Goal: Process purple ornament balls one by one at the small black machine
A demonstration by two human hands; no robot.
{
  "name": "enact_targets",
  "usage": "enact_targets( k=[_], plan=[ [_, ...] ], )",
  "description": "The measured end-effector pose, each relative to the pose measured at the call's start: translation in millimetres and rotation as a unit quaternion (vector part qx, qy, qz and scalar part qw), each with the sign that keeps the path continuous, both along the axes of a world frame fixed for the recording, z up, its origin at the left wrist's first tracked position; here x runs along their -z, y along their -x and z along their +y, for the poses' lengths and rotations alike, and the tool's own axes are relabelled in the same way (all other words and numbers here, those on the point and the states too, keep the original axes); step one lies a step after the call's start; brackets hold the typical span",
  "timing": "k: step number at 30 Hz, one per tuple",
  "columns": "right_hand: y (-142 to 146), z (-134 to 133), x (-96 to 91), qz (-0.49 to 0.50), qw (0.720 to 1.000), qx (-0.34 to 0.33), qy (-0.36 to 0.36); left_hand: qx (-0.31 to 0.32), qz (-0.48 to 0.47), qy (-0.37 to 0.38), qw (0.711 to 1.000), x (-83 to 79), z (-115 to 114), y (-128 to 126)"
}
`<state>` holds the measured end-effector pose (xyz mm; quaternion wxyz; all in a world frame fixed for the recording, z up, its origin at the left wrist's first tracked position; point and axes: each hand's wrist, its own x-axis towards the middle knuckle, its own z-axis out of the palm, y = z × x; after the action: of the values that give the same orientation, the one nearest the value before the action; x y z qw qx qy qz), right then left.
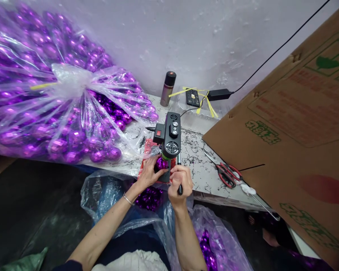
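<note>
A small black bench press-like machine [171, 135] with round grilles and a red switch stands on the white table. Under its head sits a shiny purple faceted ball [161, 163]. My left hand [150, 172] has its fingers curled around the ball from the left, holding it against the machine. On the right, my right hand [181, 181] is wrapped around the black handle of the machine's metal lever [180, 189]. A red sheet [150, 145] lies beneath the machine. The ball's far side is hidden by the machine head.
A large tied clear bag [70, 84] of purple balls fills the left. Behind the machine stand a spray can [168, 89] and a black adapter [219, 94]. Scissors [226, 173] lie right, beside a cardboard box [293, 124]. Black scraps litter the table [196, 173]. An open plastic bag [101, 188] hangs below.
</note>
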<state>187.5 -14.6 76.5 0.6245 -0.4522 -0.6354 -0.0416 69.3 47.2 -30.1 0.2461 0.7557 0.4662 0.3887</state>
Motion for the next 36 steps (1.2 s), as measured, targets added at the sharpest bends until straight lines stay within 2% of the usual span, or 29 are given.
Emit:
enact_targets(
  k=[7, 19, 28, 32, 36],
  plan=[
    [2.2, 3.1, 29.9, 0.019, 1.000, 0.012, -0.019, 0.002, -0.009, 0.004, 1.000, -1.2, -1.1, -0.9],
    [3.5, 7.3, 45.5, 0.043, 0.998, 0.029, -0.039, 0.004, -0.016, 0.023, 1.000, -2.8, -2.3, -1.9],
    [1.5, 11.1, 53.8, 0.037, 0.997, 0.032, -0.057, 0.000, -0.027, 0.018, 0.999, 0.2, 0.5, -4.0],
    [2.3, 12.6, 58.0, -0.002, 0.997, 0.047, -0.069, 0.004, -0.028, 0.008, 1.000, 0.3, 1.3, -4.4],
    [4.7, 9.1, 40.2, 0.039, 0.997, 0.050, -0.048, -0.001, -0.029, 0.003, 1.000, 2.6, 2.1, -5.6]
  ],
)
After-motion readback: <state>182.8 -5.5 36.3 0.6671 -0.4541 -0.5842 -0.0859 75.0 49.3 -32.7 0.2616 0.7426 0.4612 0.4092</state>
